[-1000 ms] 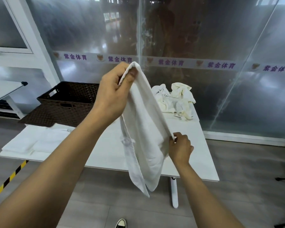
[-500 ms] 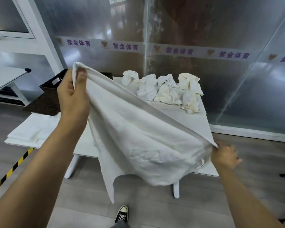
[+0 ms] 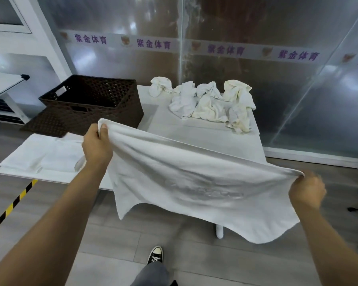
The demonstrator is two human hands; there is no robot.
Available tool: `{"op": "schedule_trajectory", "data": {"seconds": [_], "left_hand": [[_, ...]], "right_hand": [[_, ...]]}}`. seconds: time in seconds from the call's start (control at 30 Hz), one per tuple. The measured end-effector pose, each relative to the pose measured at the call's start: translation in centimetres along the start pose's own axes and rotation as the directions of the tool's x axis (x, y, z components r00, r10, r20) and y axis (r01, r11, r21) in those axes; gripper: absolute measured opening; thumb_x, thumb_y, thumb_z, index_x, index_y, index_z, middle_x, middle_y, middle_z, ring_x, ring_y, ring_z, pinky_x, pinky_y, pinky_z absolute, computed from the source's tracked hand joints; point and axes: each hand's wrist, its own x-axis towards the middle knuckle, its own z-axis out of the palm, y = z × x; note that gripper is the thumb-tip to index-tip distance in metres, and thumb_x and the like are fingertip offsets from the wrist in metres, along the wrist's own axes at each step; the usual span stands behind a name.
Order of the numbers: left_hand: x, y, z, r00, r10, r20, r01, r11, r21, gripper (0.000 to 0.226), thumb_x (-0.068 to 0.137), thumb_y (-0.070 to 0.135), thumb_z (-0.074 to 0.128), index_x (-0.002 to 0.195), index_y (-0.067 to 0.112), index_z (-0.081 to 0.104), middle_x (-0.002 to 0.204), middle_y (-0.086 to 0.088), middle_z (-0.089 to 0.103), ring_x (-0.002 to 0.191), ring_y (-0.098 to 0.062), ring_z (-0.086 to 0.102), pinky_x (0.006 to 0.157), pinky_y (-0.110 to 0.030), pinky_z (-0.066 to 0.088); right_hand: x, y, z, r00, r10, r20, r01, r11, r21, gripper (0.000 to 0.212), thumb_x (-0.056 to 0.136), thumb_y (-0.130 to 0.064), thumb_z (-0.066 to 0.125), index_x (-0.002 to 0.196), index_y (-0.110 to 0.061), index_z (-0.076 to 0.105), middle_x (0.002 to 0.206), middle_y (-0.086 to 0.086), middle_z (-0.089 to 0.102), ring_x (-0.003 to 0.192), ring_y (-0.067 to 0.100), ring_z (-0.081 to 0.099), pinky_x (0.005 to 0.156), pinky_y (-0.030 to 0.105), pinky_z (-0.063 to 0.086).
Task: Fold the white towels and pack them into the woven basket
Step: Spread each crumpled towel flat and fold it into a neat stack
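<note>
1. The fingers [image 3: 103,131] of the left hand [image 3: 96,146] are closed in a pinch on one top corner of a white towel [image 3: 194,182], thumb on the near side, so the hem cannot slide out.
2. The right hand [image 3: 306,191] is curled shut on the opposite top corner, held lower and further out. Its fingers are blurred, but the cloth bunches into the fist.
3. With the two corners well apart, the top hem runs nearly taut between the hands and the rest hangs free over the near edge of the worktop [image 3: 205,139]. I judge this spread is meant to flatten the towel before it is laid down for folding.
4. A flat stack of folded towels [image 3: 39,157] lies on the left end of the worktop, probably kept within reach of the woven basket [image 3: 95,100] just behind it.
5. The basket's inside looks dark and I cannot see any towel in it.
6. A heap of crumpled towels [image 3: 211,102] waits at the far right of the worktop, apart from the folded ones, so most of the folding appears undone.
</note>
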Motion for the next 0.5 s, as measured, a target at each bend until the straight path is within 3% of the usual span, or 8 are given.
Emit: {"op": "schedule_trajectory", "data": {"seconds": [0.13,0.27,0.4,0.5], "left_hand": [[3.0,-2.0,2.0,0.996,-0.088,-0.014,0.089,0.991,0.102,0.037,0.105,0.032,0.043,0.085,0.001,0.05,0.079,-0.012,0.053,0.08,-0.032,0.05,0.073,-0.041,0.039],[6.2,-3.4,4.8,0.99,-0.136,-0.047,0.143,0.968,0.208,0.038,0.102,0.03,0.051,0.071,0.009,0.049,0.07,-0.012,0.052,0.074,-0.035,0.051,0.067,-0.037,0.038],[9.6,-4.3,8.8,0.984,-0.151,-0.096,0.171,0.953,0.249,0.032,0.102,0.033,0.049,0.082,0.011,0.061,0.094,-0.022,0.061,0.087,-0.04,0.058,0.074,-0.041,0.046],[12.5,-4.3,12.9,0.971,-0.224,-0.085,0.235,0.959,0.156,0.029,0.103,0.034,0.047,0.085,0.015,0.06,0.095,-0.016,0.064,0.077,-0.034,0.063,0.079,-0.039,0.054]], "right_hand": [[3.0,-1.9,0.3,0.996,-0.088,-0.017,0.089,0.995,0.039,0.019,0.101,-0.007,0.047,0.105,0.002,0.063,0.093,0.03,0.06,0.084,0.049,0.059,0.075,0.054,0.05],[6.8,-5.0,1.4,0.986,-0.166,-0.028,0.164,0.984,-0.064,0.021,0.101,-0.006,0.046,0.107,-0.003,0.066,0.096,0.029,0.063,0.082,0.049,0.062,0.08,0.052,0.048],[10.4,-7.6,3.6,0.977,-0.213,0.025,0.215,0.971,-0.103,0.035,0.09,0.006,0.051,0.116,-0.007,0.07,0.112,0.028,0.063,0.094,0.049,0.063,0.089,0.053,0.047],[13.9,-10.1,6.2,0.973,-0.22,0.07,0.227,0.966,-0.122,0.041,0.083,0.012,0.052,0.116,-0.005,0.069,0.113,0.029,0.063,0.099,0.049,0.063,0.091,0.054,0.051]]}}
